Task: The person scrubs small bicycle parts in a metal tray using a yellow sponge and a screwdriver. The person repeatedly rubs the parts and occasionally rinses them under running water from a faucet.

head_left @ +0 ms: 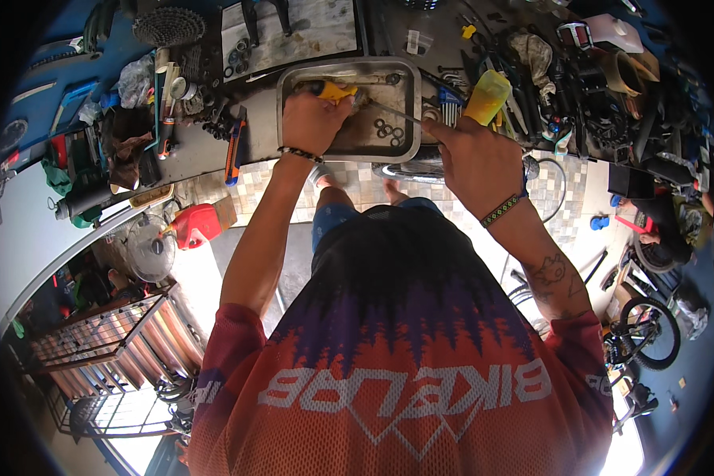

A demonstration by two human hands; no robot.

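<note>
My left hand (pixel 311 125) is closed round the yellow-and-black handle of a screwdriver (pixel 335 90) above a metal tray (pixel 413 147). The thin shaft points right, toward my right hand (pixel 480 163). That hand's index finger reaches over the tray's right rim to the end of the shaft. Its other fingers are curled under, and what they may hold is hidden. Several small dark rings (pixel 388 131) lie in the tray's stained bottom. Just beyond my right hand is a yellow translucent bottle (pixel 488 97).
A blue-and-orange utility knife (pixel 235 151) lies left of the tray. Beyond it are a stained white board (pixel 293 47) and a cassette of sprockets (pixel 169 26). Blue-handled hex keys (pixel 451 103) and crowded tools fill the right. On the floor stands a red jug (pixel 196 226).
</note>
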